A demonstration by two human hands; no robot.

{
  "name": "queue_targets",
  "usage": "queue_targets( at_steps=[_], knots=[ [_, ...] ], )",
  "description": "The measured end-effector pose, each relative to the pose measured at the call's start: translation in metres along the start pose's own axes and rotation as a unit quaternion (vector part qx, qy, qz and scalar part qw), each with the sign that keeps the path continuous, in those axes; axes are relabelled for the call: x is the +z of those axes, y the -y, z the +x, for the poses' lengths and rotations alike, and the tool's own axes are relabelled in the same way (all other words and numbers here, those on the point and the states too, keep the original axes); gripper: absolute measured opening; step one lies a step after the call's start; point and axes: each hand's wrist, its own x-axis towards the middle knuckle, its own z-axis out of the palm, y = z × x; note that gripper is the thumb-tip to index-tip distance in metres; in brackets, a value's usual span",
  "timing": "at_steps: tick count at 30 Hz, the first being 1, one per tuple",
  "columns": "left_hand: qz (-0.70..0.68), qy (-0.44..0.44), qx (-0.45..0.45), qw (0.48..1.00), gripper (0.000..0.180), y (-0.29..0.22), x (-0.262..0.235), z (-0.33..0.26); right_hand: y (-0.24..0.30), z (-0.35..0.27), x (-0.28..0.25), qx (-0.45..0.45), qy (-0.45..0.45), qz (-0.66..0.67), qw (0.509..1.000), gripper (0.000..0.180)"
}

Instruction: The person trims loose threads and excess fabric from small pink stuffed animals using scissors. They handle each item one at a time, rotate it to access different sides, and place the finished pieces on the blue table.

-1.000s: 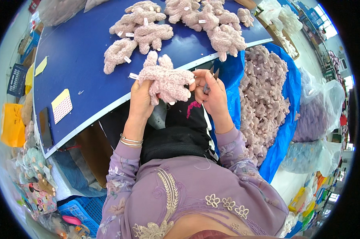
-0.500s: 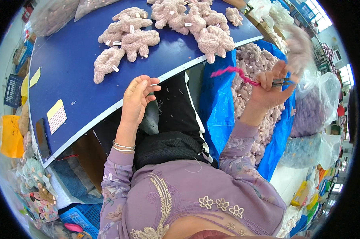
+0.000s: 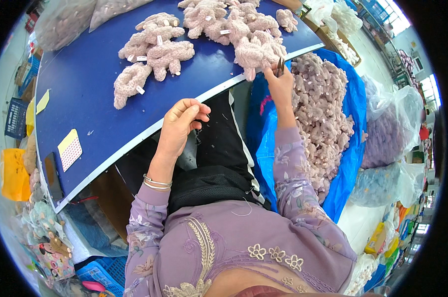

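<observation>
My right hand [image 3: 282, 91] is at the table's near right edge, closed on dark thread snips [image 3: 280, 67] whose blades point up. Its fingertips meet the near side of a pale pink plush toy [image 3: 257, 52] overhanging that edge; whether they grip it is hard to see. A bright pink cord [image 3: 265, 104] hangs beside the hand. Over my lap, just off the table, my left hand [image 3: 180, 123] is curled with thumb against forefinger; anything in the pinch is too small to make out. More plush toys with white tags [image 3: 169, 57] lie on the blue table [image 3: 85, 99].
A blue bag [image 3: 350, 163] full of small plush toys [image 3: 323, 119] stands right of my legs. Clear plastic bags [image 3: 390, 128] sit beyond it. On the table's left are a sticker sheet [image 3: 70, 150] and a dark phone-like slab [image 3: 52, 175]. A blue crate [image 3: 102, 274] is at lower left.
My right hand has swung left from above the bag to the plush toy at the table edge, keeping the snips. The blurred plush in the air is gone. My left fingers have curled closer.
</observation>
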Motion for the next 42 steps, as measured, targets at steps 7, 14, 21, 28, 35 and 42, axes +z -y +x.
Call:
queue_targets(
  at_steps=[7, 14, 21, 28, 35, 42],
  knots=[
    [0.185, -0.047, 0.146, 0.971, 0.084, 0.004, 0.020, -0.003, 0.088, -0.072, -0.002, 0.119, 0.219, 0.258, 0.934, 0.013],
    [0.041, 0.001, 0.072, 0.997, 0.037, 0.008, 0.005, -0.011, 0.104, -0.099, 0.011, 0.239, 0.280, 0.364, 0.856, 0.017],
    [-0.060, -0.031, 0.037, 0.997, 0.035, 0.006, 0.001, -0.013, 0.104, -0.106, 0.021, 0.245, 0.283, 0.336, 0.864, 0.020],
    [-0.173, -0.087, 0.086, 0.977, 0.030, 0.003, 0.004, -0.011, 0.091, -0.103, 0.020, 0.195, 0.254, 0.365, 0.874, 0.020],
    [-0.088, -0.065, 0.060, 0.992, 0.036, 0.005, 0.004, -0.010, 0.101, -0.110, 0.031, 0.146, 0.289, 0.201, 0.925, 0.025],
    [0.239, -0.218, 0.264, 0.908, 0.029, -0.067, -0.058, 0.002, 0.092, -0.040, -0.068, -0.054, 0.028, 0.568, 0.821, 0.018]
  ],
)
